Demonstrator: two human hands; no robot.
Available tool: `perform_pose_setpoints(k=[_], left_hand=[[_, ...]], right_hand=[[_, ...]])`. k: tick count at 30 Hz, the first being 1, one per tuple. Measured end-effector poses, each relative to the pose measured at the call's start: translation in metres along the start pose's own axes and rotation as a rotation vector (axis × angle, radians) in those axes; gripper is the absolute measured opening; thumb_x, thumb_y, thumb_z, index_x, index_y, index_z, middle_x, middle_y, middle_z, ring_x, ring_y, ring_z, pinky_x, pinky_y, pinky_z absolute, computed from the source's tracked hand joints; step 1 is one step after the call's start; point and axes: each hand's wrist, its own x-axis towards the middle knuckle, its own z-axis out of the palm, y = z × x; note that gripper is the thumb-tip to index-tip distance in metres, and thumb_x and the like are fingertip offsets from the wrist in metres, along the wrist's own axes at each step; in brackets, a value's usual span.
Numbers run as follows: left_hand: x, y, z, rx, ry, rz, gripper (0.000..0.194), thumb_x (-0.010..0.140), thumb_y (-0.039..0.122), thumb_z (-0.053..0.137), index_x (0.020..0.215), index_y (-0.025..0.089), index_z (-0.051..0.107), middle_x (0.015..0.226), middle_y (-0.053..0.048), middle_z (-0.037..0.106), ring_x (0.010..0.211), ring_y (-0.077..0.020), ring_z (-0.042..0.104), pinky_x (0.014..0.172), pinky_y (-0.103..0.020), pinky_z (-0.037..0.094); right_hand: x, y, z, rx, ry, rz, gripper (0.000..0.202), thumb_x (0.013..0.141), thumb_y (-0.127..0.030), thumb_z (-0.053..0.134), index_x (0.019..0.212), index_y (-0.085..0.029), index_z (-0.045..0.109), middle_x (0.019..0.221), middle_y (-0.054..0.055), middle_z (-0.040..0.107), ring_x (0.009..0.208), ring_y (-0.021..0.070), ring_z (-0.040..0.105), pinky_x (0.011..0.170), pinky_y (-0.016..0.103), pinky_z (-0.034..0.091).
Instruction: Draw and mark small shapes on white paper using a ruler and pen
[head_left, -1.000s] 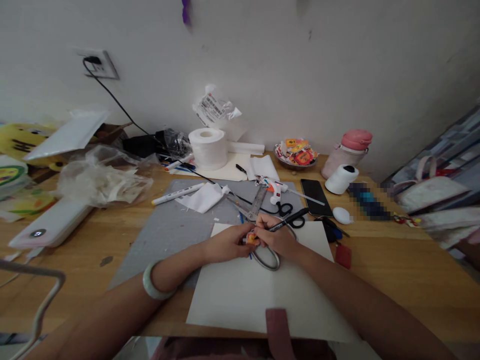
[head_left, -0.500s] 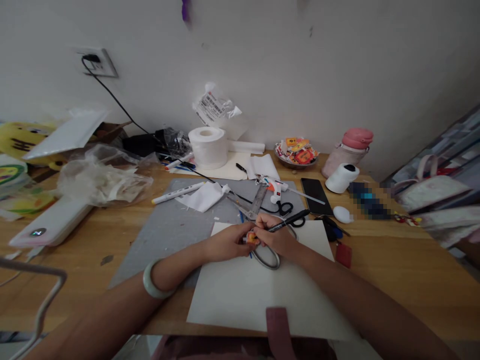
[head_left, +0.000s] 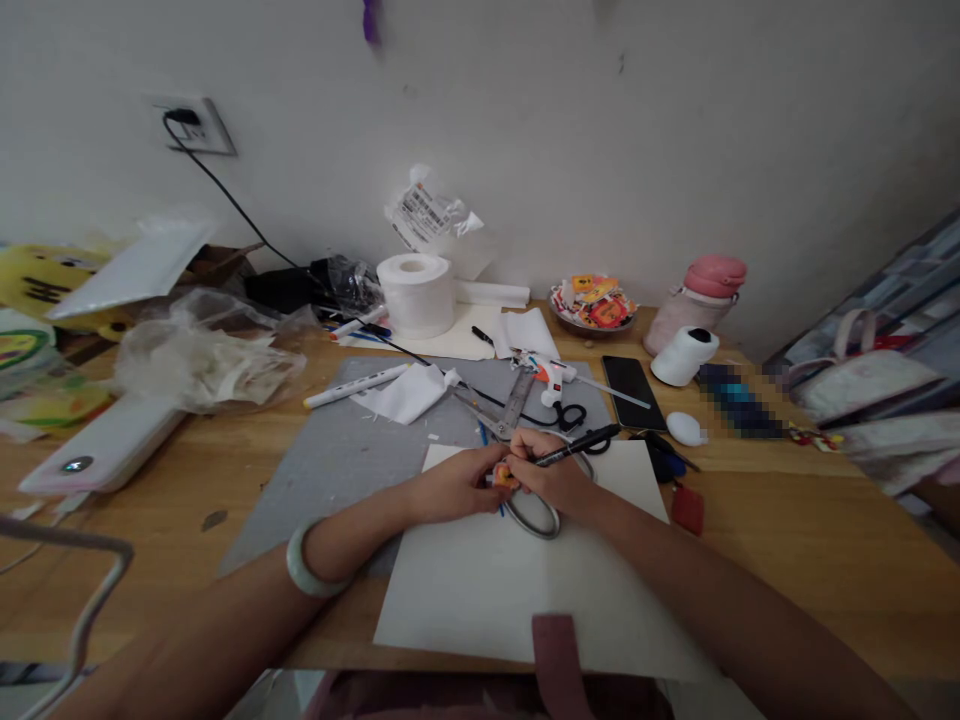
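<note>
Over a large white sheet (head_left: 465, 590), my two hands meet near its far edge. My left hand (head_left: 459, 484) pinches a small orange piece (head_left: 507, 475), too small to name further. My right hand (head_left: 553, 478) is closed around a black marker pen (head_left: 579, 444), its rear end pointing up to the right; fingers hide the tip, which is close to the orange piece. Beneath the hands lie scissors with grey loop handles (head_left: 536, 524), partly covered. Just beyond are a metal protractor ruler (head_left: 512, 408) and black-handled scissors (head_left: 571, 416).
Around the grey cutting mat (head_left: 315, 470) stand a paper roll (head_left: 416, 298), a white glue gun (head_left: 553, 382) and a white marker (head_left: 356, 386). A bowl of orange wrappers (head_left: 594, 303), a phone (head_left: 634, 392) and a pink bottle (head_left: 697, 300) are farther right. A power bank (head_left: 105, 445) lies left.
Both hands stay in nearly the same place. Only a slight shift shows at the pen and the orange piece.
</note>
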Motion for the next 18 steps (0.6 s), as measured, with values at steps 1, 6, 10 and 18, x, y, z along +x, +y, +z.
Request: perform_pose_setpoints(k=[1, 6, 10, 18], left_hand=[[0.0, 0.0, 0.0001, -0.007, -0.001, -0.001, 0.02, 0.079, 0.025, 0.05, 0.097, 0.016, 0.049, 0.077, 0.002, 0.051, 0.067, -0.0103, 0.047, 0.06, -0.021, 0.04], [0.0008, -0.0022, 0.0008, 0.007, -0.002, 0.012, 0.023, 0.079, 0.025, 0.049, 0.1, 0.016, 0.049, 0.079, 0.001, 0.052, 0.067, -0.0105, 0.047, 0.061, -0.021, 0.04], [0.001, -0.003, 0.0002, 0.029, 0.0, 0.019, 0.022, 0.079, 0.025, 0.049, 0.099, 0.016, 0.049, 0.081, 0.001, 0.054, 0.07, -0.0111, 0.048, 0.063, -0.022, 0.041], [0.0002, 0.0009, -0.0007, 0.036, 0.002, 0.004, 0.021, 0.079, 0.025, 0.049, 0.098, 0.016, 0.049, 0.079, 0.001, 0.054, 0.07, -0.0116, 0.048, 0.063, -0.022, 0.041]], right_hand=[[0.0002, 0.0, 0.0, -0.003, 0.0, -0.003, 0.018, 0.069, -0.017, 0.047, 0.059, -0.02, 0.033, 0.049, -0.007, 0.037, 0.046, 0.007, 0.037, 0.044, 0.019, 0.028], [0.0005, -0.0008, -0.0003, 0.005, 0.003, -0.003, 0.018, 0.069, -0.016, 0.047, 0.059, -0.02, 0.033, 0.049, -0.008, 0.037, 0.045, 0.0068, 0.037, 0.044, 0.019, 0.029], [0.0008, -0.0002, -0.0002, 0.065, -0.005, 0.017, 0.018, 0.07, -0.017, 0.047, 0.059, -0.02, 0.033, 0.049, -0.008, 0.037, 0.044, 0.0065, 0.038, 0.043, 0.019, 0.029], [0.0005, -0.004, -0.0009, 0.1, -0.003, 0.036, 0.018, 0.069, -0.016, 0.047, 0.058, -0.02, 0.034, 0.048, -0.008, 0.038, 0.043, 0.0062, 0.037, 0.042, 0.019, 0.029]])
